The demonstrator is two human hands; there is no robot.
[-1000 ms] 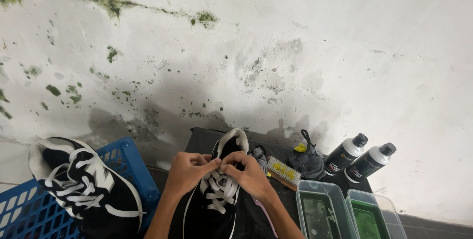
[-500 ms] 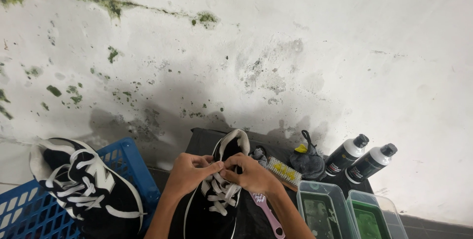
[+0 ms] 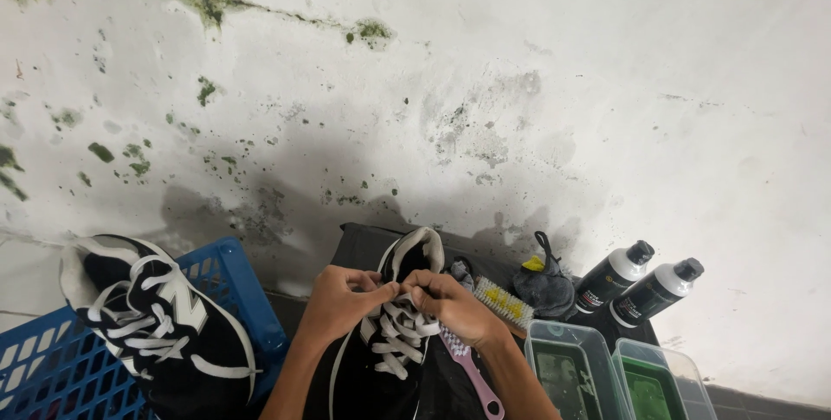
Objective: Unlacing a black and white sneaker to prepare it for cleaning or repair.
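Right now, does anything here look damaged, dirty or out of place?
Yes: the white wall carries green and dark damp-looking stains, darkest just above the shoe both hands hold by its laces. The second shoe lies tilted across the blue crate.

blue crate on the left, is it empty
No, a black sneaker with white laces rests in the blue crate, while both hands work on another shoe's laces.

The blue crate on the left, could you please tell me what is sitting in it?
A black sneaker with white laces lies atop the blue crate, heel toward the wall. Whatever is beneath the shoe is covered.
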